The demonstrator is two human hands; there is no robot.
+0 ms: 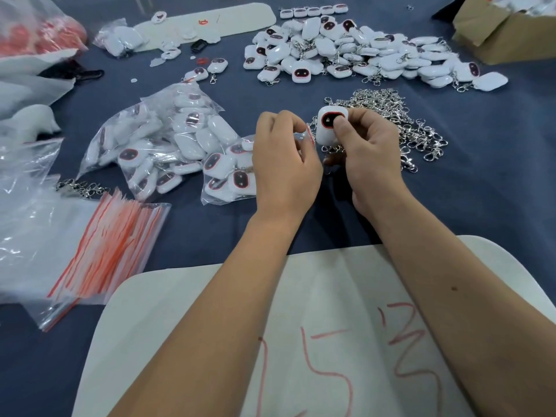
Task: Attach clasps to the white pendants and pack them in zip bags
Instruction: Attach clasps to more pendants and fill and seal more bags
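Fingers (341, 127) of right hand (370, 152) pinch white pendant (331, 124) upright, above bench (481, 176); left hand (282, 155) fingers curl on small zip bag (305, 136), just beside pendant; clasps (400, 121) piled behind.

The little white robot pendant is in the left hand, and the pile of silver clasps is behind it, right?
Not quite. The head view shows the right hand holding the white pendant; the left hand pinches a small zip bag. The clasp pile does lie behind.
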